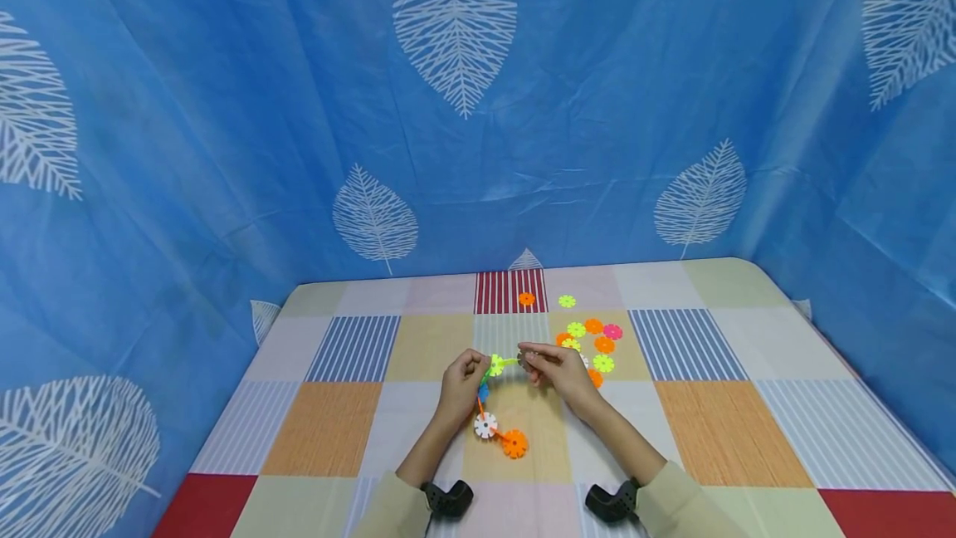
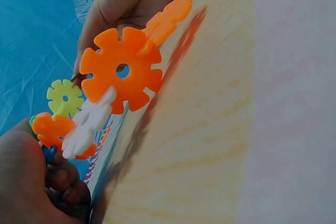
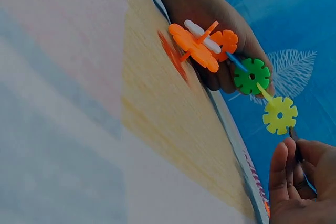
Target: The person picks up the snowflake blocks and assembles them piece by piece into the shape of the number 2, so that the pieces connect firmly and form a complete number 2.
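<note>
My left hand (image 1: 459,384) grips a linked chain of notched, flower-shaped plastic discs near its green disc (image 3: 252,76). Below that hand the chain runs through a blue disc (image 1: 484,392) and a white disc (image 1: 485,425) to an orange disc (image 1: 514,443) at its lower end. Yellow discs (image 3: 280,115) form the upper end, stretching toward the other hand. There my right hand (image 1: 563,374) pinches a dark disc (image 3: 295,145) between thumb and fingers, its edge right at a notch of the end yellow disc.
Loose orange (image 1: 604,344), yellow (image 1: 603,364) and pink discs (image 1: 612,331) lie just beyond the right hand. Farther back are one orange disc (image 1: 526,299) and one yellow disc (image 1: 567,301). A patchwork cloth (image 1: 339,413) covers the table; blue leaf-print curtain (image 1: 538,148) surrounds it.
</note>
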Tool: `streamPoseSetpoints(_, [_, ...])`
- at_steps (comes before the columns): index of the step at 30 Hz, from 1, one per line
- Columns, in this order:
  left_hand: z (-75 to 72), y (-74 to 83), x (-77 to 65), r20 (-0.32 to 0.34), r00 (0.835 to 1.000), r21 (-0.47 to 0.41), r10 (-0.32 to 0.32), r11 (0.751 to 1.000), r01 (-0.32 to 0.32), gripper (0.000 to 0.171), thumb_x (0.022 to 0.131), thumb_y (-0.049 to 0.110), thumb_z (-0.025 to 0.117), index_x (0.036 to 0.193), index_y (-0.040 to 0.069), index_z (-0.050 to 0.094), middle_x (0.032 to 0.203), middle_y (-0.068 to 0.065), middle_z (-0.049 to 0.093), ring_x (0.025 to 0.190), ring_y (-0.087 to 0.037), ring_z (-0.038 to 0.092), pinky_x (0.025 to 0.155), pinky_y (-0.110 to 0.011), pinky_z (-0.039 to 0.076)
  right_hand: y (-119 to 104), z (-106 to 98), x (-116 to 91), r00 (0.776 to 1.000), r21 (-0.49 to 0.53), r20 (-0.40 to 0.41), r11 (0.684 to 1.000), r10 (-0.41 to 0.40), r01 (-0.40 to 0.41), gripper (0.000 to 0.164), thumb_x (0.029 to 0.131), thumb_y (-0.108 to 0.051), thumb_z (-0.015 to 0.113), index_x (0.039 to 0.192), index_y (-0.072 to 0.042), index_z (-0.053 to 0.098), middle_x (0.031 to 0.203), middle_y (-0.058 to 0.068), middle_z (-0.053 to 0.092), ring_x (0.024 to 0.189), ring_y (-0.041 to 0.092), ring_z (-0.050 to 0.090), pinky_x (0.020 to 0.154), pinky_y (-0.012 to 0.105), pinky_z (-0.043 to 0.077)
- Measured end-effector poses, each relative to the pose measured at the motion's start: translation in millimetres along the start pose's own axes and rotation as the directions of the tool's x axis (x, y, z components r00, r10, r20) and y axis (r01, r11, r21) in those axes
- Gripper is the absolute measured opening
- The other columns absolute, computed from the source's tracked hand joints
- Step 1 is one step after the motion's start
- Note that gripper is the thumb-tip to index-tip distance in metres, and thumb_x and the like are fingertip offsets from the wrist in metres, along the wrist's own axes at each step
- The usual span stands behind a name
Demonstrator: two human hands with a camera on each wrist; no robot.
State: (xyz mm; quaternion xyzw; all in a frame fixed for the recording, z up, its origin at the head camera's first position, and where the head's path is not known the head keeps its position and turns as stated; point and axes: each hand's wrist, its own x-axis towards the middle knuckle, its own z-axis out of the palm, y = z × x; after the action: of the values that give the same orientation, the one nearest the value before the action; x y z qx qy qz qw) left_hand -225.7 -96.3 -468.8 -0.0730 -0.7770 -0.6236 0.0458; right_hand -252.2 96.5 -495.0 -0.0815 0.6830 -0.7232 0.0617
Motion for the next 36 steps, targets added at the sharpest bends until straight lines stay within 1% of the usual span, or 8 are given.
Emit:
streamPoseSetpoints(3, [-0.4, -1.5, 0.1, 0.010, 1.000, -0.007, 0.009, 1.000, -0.009, 0.016, 0.092, 0.007, 0.056, 0.086, -0.006, 0.060, 0.057, 0.003, 0.037, 0.054, -0.006, 0.034, 0.055, -0.020, 0.031, 1.3, -0.2, -0.1, 1.000, -0.027, 0.015, 0.999, -0.022, 0.022, 0.032, 0.091, -0.011, 0.058, 0.117, 0.007, 0.059, 0.096, 0.018, 0.065, 0.061, 0.009, 0.055, 0.055, 0.021, 0.049])
streamPoseSetpoints(8, [-0.8, -2.4, -0.1, 0.021, 1.000, -0.007, 0.019, 1.000, -0.019, 0.016, 0.092, 0.008, 0.056, 0.085, -0.007, 0.060, 0.056, 0.003, 0.034, 0.053, -0.006, 0.032, 0.056, -0.020, 0.030, 1.9, -1.1, -0.1, 0.999, -0.073, 0.019, 0.997, -0.028, 0.029, 0.029, 0.091, -0.010, 0.057, 0.116, 0.005, 0.060, 0.096, 0.016, 0.065, 0.061, 0.010, 0.055, 0.054, 0.021, 0.049])
streamPoseSetpoints(14, [-0.8, -1.9, -0.1, 0.020, 1.000, -0.023, 0.005, 1.000, -0.005, 0.016, 0.092, 0.008, 0.056, 0.085, -0.006, 0.060, 0.058, 0.003, 0.037, 0.055, -0.006, 0.034, 0.056, -0.020, 0.031, 2.2, -1.1, -0.4, 0.999, -0.101, 0.027, 0.994, -0.044, 0.047, 0.029, 0.091, -0.010, 0.057, 0.117, 0.005, 0.060, 0.098, 0.018, 0.065, 0.062, 0.010, 0.056, 0.055, 0.021, 0.049])
streamPoseSetpoints(20, [-0.7, -1.9, -0.3, 0.032, 0.999, -0.038, 0.006, 0.999, -0.005, 0.017, 0.092, 0.008, 0.056, 0.085, -0.007, 0.059, 0.058, 0.003, 0.035, 0.055, -0.006, 0.034, 0.056, -0.020, 0.031, 1.6, 0.1, -0.7, 0.996, -0.121, 0.039, 0.990, -0.075, 0.079, 0.029, 0.090, -0.011, 0.059, 0.115, 0.004, 0.062, 0.091, 0.014, 0.067, 0.061, 0.011, 0.056, 0.054, 0.024, 0.050])
streamPoseSetpoints(23, [-0.7, -2.5, -0.6, 0.039, 0.999, -0.037, 0.015, 0.999, -0.014, 0.016, 0.092, 0.007, 0.056, 0.084, -0.006, 0.059, 0.057, 0.003, 0.034, 0.054, -0.006, 0.032, 0.055, -0.020, 0.030, 2.1, 0.4, -1.1, 0.995, -0.117, 0.043, 0.988, -0.092, 0.096, 0.028, 0.090, -0.009, 0.060, 0.113, 0.005, 0.062, 0.084, 0.014, 0.066, 0.059, 0.011, 0.056, 0.053, 0.025, 0.051])
streamPoseSetpoints(27, [-0.5, -2.9, -1.0, 0.056, 0.998, -0.027, 0.042, 0.999, -0.040, 0.016, 0.092, 0.005, 0.055, 0.083, -0.008, 0.058, 0.057, 0.002, 0.034, 0.053, -0.005, 0.032, 0.054, -0.019, 0.029, 4.3, 0.5, -1.9, 0.992, -0.112, 0.055, 0.987, -0.114, 0.119, 0.027, 0.089, -0.006, 0.059, 0.112, 0.008, 0.061, 0.077, 0.018, 0.062, 0.056, 0.013, 0.057, 0.052, 0.026, 0.051])
streamPoseSetpoints(32, [-0.4, -2.9, -1.1, 0.071, 0.994, 0.006, 0.080, 0.997, -0.080, 0.015, 0.092, 0.004, 0.054, 0.083, -0.008, 0.057, 0.057, 0.002, 0.035, 0.052, -0.004, 0.032, 0.052, -0.018, 0.028, 8.5, 0.5, -2.3, 0.991, -0.087, 0.072, 0.989, -0.113, 0.119, 0.028, 0.091, -0.004, 0.056, 0.114, 0.010, 0.059, 0.078, 0.026, 0.059, 0.055, 0.014, 0.057, 0.050, 0.027, 0.051])
streamPoseSetpoints(36, [0.0, -4.0, -0.7, 0.082, 0.991, 0.032, 0.107, 0.993, -0.110, 0.015, 0.092, 0.004, 0.054, 0.083, -0.007, 0.057, 0.058, 0.001, 0.036, 0.053, -0.004, 0.032, 0.053, -0.018, 0.029, 10.3, 1.3, -2.7, 0.992, -0.046, 0.077, 0.993, -0.103, 0.106, 0.029, 0.091, -0.006, 0.056, 0.115, 0.011, 0.058, 0.080, 0.026, 0.059, 0.057, 0.012, 0.057, 0.051, 0.026, 0.051])
